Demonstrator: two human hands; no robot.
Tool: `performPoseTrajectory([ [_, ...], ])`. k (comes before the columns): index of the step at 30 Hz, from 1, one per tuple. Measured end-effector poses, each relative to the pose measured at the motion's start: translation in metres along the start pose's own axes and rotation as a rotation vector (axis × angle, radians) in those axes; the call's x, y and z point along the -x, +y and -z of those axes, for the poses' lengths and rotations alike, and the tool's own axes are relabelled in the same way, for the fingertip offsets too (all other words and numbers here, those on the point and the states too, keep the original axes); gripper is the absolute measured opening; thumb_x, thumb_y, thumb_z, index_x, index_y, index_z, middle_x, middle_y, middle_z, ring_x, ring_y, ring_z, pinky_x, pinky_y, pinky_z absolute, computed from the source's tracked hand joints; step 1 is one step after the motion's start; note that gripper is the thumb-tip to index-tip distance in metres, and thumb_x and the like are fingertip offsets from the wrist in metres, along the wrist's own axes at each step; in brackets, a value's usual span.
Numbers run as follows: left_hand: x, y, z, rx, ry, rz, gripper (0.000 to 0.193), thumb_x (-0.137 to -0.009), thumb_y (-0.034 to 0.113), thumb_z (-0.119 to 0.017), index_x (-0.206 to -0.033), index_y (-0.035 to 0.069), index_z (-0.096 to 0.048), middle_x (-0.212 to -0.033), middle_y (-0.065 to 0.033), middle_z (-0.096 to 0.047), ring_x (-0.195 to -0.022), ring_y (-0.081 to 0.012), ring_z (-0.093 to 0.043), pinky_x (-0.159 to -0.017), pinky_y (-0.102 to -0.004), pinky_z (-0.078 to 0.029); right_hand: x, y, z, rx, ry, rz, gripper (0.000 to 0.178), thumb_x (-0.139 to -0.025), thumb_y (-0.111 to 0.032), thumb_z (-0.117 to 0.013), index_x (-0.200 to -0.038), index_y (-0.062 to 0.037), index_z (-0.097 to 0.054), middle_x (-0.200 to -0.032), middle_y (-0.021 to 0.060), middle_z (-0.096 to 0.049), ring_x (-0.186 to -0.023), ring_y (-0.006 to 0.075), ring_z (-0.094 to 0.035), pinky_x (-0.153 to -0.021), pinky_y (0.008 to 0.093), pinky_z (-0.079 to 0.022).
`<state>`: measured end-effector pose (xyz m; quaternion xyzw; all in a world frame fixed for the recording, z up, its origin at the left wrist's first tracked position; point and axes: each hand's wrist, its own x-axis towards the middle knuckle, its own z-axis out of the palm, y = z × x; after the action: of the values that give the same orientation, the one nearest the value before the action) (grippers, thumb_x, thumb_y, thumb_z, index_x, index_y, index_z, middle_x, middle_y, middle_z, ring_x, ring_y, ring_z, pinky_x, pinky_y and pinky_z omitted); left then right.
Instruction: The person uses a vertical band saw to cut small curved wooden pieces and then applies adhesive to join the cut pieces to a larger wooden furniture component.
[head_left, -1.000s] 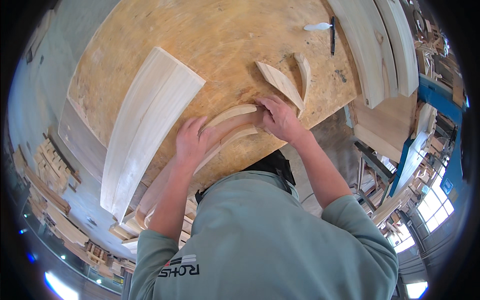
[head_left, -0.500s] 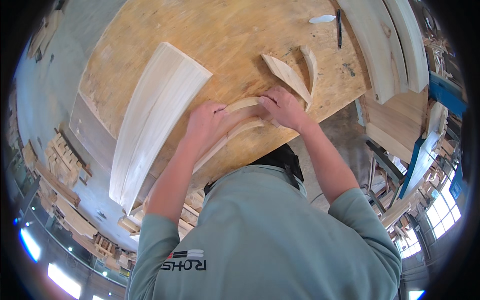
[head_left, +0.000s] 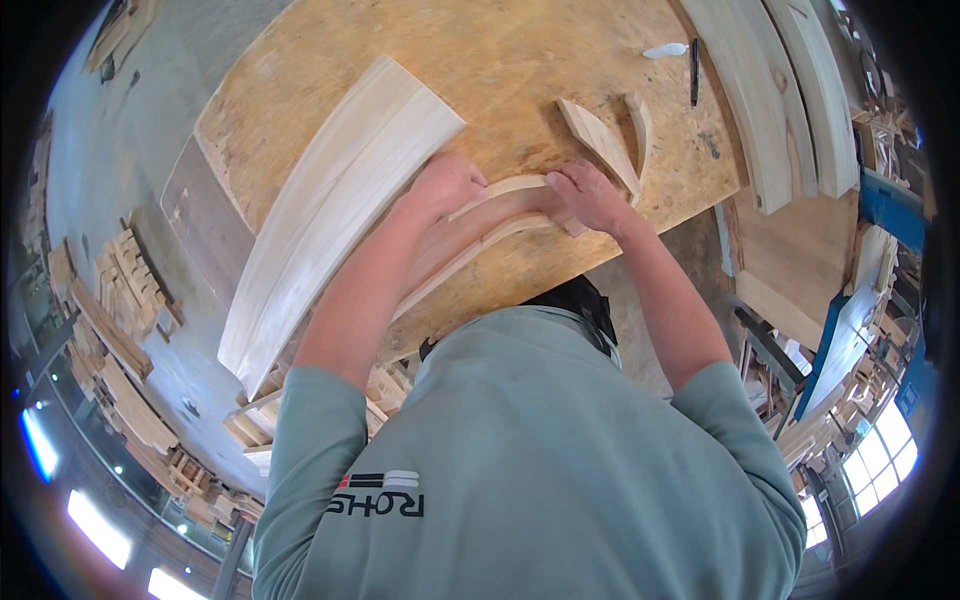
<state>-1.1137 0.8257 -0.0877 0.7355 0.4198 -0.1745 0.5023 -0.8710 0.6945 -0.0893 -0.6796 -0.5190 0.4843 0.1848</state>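
A thin, pale curved wood strip (head_left: 512, 187) lies along the far side of a brown curved board (head_left: 470, 232) on the worktable (head_left: 520, 60). Its left part is pinched by the closed fingers of my left hand (head_left: 445, 184). Thumb and fingers of my right hand (head_left: 592, 194) close on its right end, over the board's end. Another pale curved edge (head_left: 470, 252) runs along the board's near side. My left hand is close to the wide, pale curved plank (head_left: 350, 185). Fingertips under the wood are hidden.
Past my right hand lie a short curved wood piece (head_left: 597, 140) and a slimmer curved piece (head_left: 641, 140). A black pen (head_left: 695, 72) and a white object (head_left: 665, 50) sit farther off. Large curved planks (head_left: 755, 110) rest at the right. Stacked lumber (head_left: 135, 275) stands on the left floor.
The whole view has shifted, so the table and wood appear farther right and slightly higher. Both hands stay on the curved strip, with a little more of its left part showing.
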Motion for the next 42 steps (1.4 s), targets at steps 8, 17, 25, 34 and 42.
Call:
performPoseTrajectory([
  [8, 0.002, -0.003, -0.003, -0.013, 0.046, -0.029, 0.025, -0.078, 0.017, -0.080, -0.099, 0.004, -0.079, -0.096, -0.0172, -0.076, -0.088, -0.0268, -0.073, -0.081, -0.0381, -0.056, 0.004, -0.001, 0.002, -0.016, -0.035, -0.049, 0.043, -0.101, -0.036, -0.056, -0.116, 0.0008, -0.069, -0.111, 0.0258, -0.063, -0.108, 0.0391, -0.058, -0.098, 0.0434, -0.046],
  [17, 0.008, 0.004, 0.000, -0.076, -0.066, -0.043, 0.023, -0.077, 0.014, -0.078, -0.097, 0.002, -0.076, -0.089, -0.0153, -0.075, -0.079, -0.0249, -0.070, -0.076, -0.0373, -0.054, 0.011, -0.003, -0.001, 0.027, 0.016, -0.031, 0.043, -0.102, -0.036, -0.054, -0.118, 0.0002, -0.069, -0.111, 0.0271, -0.064, -0.109, 0.0397, -0.058, -0.098, 0.0441, -0.046],
  [25, 0.007, 0.004, -0.001, -0.159, -0.062, -0.076, 0.019, -0.073, 0.012, -0.076, -0.089, 0.003, -0.075, -0.078, -0.0164, -0.070, -0.068, -0.0262, -0.064, -0.067, -0.0393, -0.051, 0.016, -0.006, -0.001, 0.033, 0.054, 0.001, 0.041, -0.100, -0.035, -0.055, -0.114, 0.0005, -0.070, -0.109, 0.0252, -0.066, -0.108, 0.0387, -0.059, -0.097, 0.0428, -0.047],
  [34, 0.007, -0.001, -0.011, -0.062, 0.057, -0.192, 0.024, -0.074, 0.012, -0.074, -0.096, 0.002, -0.075, -0.087, -0.0207, -0.071, -0.077, -0.0308, -0.070, -0.071, -0.0404, -0.053, 0.017, -0.004, 0.003, -0.023, 0.014, -0.033, 0.040, -0.097, -0.034, -0.058, -0.116, -0.0016, -0.070, -0.109, 0.0214, -0.068, -0.106, 0.0357, -0.062, -0.095, 0.0412, -0.049],
  [42, 0.018, 0.014, -0.006, -0.072, 0.016, -0.116, 0.029, -0.075, 0.009, -0.072, -0.102, 0.002, -0.075, -0.093, -0.0213, -0.072, -0.083, -0.0310, -0.070, -0.075, -0.0402, -0.054, 0.026, 0.004, 0.006, 0.013, -0.015, 0.124, 0.040, -0.086, -0.023, -0.072, -0.121, -0.0039, -0.068, -0.107, 0.0156, -0.063, -0.100, 0.0293, -0.064, -0.088, 0.0387, -0.052],
])
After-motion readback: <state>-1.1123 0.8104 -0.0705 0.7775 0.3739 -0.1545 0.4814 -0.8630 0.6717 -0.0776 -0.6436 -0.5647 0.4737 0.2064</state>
